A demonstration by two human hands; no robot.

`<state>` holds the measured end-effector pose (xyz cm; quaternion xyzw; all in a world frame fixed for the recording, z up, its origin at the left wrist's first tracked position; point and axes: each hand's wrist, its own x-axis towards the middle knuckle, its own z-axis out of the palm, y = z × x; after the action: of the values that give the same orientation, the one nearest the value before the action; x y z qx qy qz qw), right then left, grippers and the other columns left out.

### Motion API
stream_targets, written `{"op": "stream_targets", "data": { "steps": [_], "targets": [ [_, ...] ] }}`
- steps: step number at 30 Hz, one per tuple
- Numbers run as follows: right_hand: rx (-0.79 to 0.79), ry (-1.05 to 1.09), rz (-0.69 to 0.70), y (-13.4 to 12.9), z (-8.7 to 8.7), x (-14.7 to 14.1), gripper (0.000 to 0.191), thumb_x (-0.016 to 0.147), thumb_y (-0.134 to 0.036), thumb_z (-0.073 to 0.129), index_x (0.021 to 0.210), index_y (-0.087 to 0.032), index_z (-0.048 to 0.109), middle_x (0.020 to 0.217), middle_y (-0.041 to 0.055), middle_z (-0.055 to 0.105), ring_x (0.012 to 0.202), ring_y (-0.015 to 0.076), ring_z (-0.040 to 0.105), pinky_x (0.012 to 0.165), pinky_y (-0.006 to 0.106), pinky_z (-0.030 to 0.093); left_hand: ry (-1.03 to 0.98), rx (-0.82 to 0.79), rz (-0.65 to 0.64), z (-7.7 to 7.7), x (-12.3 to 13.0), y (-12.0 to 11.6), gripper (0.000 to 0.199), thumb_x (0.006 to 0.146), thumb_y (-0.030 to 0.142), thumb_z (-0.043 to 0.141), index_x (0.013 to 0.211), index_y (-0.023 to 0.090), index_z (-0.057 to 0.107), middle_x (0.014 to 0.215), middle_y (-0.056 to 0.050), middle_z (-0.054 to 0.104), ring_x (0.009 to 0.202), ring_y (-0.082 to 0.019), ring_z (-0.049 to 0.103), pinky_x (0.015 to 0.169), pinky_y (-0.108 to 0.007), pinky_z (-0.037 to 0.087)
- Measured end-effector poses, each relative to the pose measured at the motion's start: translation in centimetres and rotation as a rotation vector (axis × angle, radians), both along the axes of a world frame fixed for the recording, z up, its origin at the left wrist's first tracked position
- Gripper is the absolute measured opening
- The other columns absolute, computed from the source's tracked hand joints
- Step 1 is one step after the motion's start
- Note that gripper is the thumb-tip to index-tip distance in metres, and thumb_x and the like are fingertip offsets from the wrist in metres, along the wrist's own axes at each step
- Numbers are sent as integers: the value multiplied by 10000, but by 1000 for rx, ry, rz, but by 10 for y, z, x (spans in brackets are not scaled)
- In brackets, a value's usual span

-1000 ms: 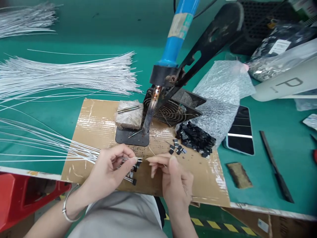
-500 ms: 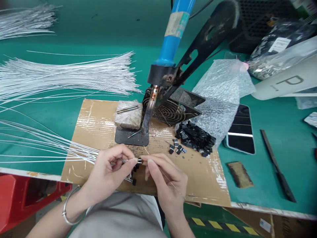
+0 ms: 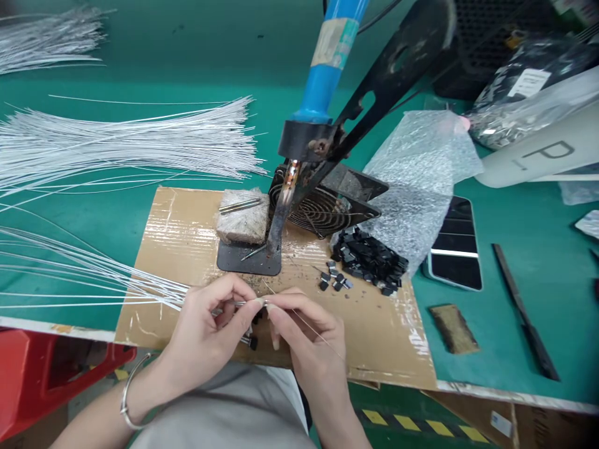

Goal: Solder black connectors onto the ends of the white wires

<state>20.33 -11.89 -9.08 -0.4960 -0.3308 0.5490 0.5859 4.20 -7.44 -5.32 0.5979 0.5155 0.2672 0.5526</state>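
Note:
My left hand point(image 3: 213, 333) is closed on the ends of several thin white wires point(image 3: 161, 288), which trail off to the left. My right hand point(image 3: 311, 340) is closed in a pinch at the wire tip, its fingertips meeting those of the left. A thin strand of solder wire point(image 3: 306, 323) runs through the right fingers and sticks out above them. What small piece sits between the fingertips is hidden. Below the left fingers, black connectors point(image 3: 253, 342) show on wire ends. Just above the hands stands the bent tip of a soldering iron point(image 3: 279, 227) with a blue handle.
Cardboard point(image 3: 388, 349) lies under the hands. A wrapped block point(image 3: 243, 218), a small fan point(image 3: 322, 209) and a pile of black connectors point(image 3: 369, 259) sit on it. To the right are a phone point(image 3: 453, 268) and a black-handled tool point(image 3: 524, 312). White wire bundles point(image 3: 131, 146) lie left.
My right hand has shifted slightly left, closing against the left fingertips. The solder strand's upper end has moved left and down with it. The left hand barely moves.

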Motion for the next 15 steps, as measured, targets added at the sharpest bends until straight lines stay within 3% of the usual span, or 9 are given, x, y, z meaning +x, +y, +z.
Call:
{"op": "stream_targets", "data": {
  "steps": [15],
  "targets": [
    [-12, 114, 12, 0, -2, 1, 65, 943, -287, 814, 913, -273, 870, 767, -13, 684, 496, 54, 575, 460, 160, 478, 11, 62, -40, -3, -1, -3, 235, 1055, 343, 609, 858, 220, 648, 622, 55, 480, 547, -129, 376, 517, -288, 303]
  ]
}}
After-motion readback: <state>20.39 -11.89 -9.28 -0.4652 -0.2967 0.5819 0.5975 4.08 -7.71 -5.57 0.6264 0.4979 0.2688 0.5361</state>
